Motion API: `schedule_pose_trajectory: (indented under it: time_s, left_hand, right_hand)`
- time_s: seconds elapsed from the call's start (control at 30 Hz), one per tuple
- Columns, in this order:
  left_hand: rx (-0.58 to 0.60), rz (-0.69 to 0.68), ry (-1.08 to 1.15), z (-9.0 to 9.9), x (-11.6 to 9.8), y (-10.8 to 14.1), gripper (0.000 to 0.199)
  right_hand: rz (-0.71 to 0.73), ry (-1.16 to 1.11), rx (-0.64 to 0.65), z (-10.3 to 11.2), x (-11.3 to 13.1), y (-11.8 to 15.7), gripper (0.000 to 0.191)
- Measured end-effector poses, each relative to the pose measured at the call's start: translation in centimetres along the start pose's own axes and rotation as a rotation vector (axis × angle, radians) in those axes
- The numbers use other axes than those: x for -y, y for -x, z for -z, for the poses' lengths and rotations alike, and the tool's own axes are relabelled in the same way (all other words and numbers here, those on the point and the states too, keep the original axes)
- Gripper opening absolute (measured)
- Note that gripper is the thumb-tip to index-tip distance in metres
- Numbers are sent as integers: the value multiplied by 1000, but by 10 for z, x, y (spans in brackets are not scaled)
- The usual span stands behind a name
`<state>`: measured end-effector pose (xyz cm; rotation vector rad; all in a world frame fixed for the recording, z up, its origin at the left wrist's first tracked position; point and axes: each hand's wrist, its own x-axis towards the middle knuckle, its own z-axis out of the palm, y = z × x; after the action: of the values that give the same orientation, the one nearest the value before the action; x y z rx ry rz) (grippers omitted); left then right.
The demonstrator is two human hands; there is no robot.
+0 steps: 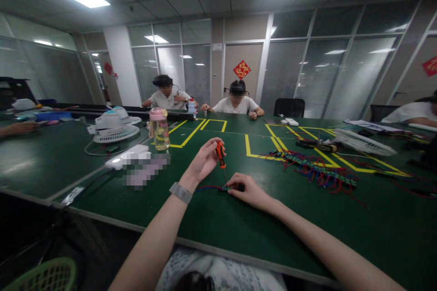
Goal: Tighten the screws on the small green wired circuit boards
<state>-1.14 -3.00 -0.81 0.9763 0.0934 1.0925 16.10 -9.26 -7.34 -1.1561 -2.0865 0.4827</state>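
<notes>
My left hand [204, 160] is closed round the orange and black handle of a screwdriver [221, 154]. Its thin shaft slants down to a small green circuit board [223, 188] on the table. At the board's right side, the fingers of my right hand [251, 192] pinch it against the tabletop. Red and blue wires [206, 187] run out to the left from the board, passing beyond my left wrist. Exactly where the screwdriver's tip meets the board is too small to make out.
The green table [273, 241] carries yellow tape outlines. A row of wired circuit boards [314, 167] lies to the right, near a white fan grille [365, 142]. On the left stand a pink-lidded bottle [160, 132], white fans [114, 126] and a power strip [128, 156]. Several people sit around.
</notes>
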Motion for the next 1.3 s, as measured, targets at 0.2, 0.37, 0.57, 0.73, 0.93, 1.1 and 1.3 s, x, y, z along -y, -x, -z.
schedule_pose_trajectory:
  time_s: [0.2,0.37,0.57,0.73,0.93,1.1,1.3]
  left_hand:
    - [45,27,15,-8,-2,0,24]
    - [-27,-29,-36,0,0,-2,19]
    - [-8,-45,-34,-2,1,-1,12]
    - [55,11,-24,-6,-1,2,19]
    - [-8,-31,-41,0,2,0,20]
    - [39,-32,-49,-5,1,0,20]
    - [14,-45,-73,0,0,0,19]
  right_hand:
    - [-1,-18,-1,-1,0,0,14]
    - [-11,-13,5,0,0,0,14]
    - [-15,-18,14,0,0,0,15]
    - [-14,-25,13,-1,0,0,14]
    - [-17,-24,14,-1,-1,0,15]
    - [-6,-31,7,-2,-4,0,15]
    - [-11,-31,14,-2,-3,0,15]
